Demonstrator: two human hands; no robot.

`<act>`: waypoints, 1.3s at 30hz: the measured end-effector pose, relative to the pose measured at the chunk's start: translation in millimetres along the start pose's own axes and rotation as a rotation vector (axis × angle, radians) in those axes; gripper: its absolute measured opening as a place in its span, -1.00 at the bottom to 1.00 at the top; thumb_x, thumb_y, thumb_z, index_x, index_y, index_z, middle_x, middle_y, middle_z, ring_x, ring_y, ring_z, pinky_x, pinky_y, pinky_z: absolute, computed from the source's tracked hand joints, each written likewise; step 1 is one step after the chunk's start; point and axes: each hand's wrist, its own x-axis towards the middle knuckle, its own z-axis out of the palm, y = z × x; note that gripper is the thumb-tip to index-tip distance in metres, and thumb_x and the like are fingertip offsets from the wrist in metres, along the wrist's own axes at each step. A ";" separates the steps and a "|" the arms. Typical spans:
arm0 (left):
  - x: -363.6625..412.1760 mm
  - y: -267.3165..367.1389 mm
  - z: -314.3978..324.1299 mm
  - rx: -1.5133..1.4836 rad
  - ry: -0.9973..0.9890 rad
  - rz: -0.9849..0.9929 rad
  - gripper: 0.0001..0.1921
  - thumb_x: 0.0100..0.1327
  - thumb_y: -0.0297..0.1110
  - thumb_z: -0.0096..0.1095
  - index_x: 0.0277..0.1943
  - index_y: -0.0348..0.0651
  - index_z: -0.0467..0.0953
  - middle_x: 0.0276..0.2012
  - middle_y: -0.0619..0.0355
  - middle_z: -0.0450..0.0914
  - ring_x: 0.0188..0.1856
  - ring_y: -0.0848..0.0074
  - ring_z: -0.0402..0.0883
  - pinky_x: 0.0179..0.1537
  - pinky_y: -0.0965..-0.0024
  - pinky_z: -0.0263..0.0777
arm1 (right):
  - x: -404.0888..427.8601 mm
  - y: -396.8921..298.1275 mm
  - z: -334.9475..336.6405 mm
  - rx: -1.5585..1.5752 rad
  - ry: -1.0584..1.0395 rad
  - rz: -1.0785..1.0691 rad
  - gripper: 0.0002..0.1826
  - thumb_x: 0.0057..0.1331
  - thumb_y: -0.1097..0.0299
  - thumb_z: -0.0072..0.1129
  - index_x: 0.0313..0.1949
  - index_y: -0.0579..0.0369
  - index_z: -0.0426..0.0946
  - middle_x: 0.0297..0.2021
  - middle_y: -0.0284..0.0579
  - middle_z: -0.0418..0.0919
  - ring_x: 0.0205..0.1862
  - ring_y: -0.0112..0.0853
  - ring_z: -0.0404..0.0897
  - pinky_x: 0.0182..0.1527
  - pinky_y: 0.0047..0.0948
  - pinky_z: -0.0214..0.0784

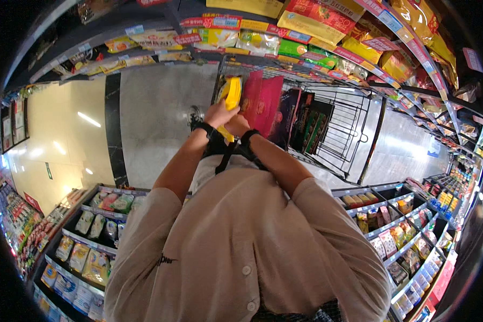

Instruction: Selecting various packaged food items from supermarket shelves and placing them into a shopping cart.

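Note:
My left hand grips a yellow packet over the near left end of a wire shopping cart. My right hand is close against the left one, fingers curled by the packet's lower part; whether it also grips the packet cannot be told. Pink-red bags stand upright in the cart just right of my hands. Beside them are a dark purple package and dark boxes with green panels. Dark bands circle both wrists.
Shelves of bagged goods with price strips run along the cart's far side. Behind me stand lower shelves of packets on the left and right. Grey floor lies left of the cart, with a black floor strip beyond.

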 end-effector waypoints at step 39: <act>49.1 -13.4 -20.4 0.817 -0.710 0.013 -0.61 0.15 -0.22 0.02 -0.04 -0.31 0.48 -0.05 -0.19 0.51 0.00 0.03 0.47 0.02 0.14 0.35 | -34.7 -3.6 -52.0 0.015 0.217 0.438 -0.76 0.21 0.30 -0.12 -0.36 0.04 0.57 -0.43 0.02 0.60 -0.36 -0.13 0.62 -0.37 -0.17 0.46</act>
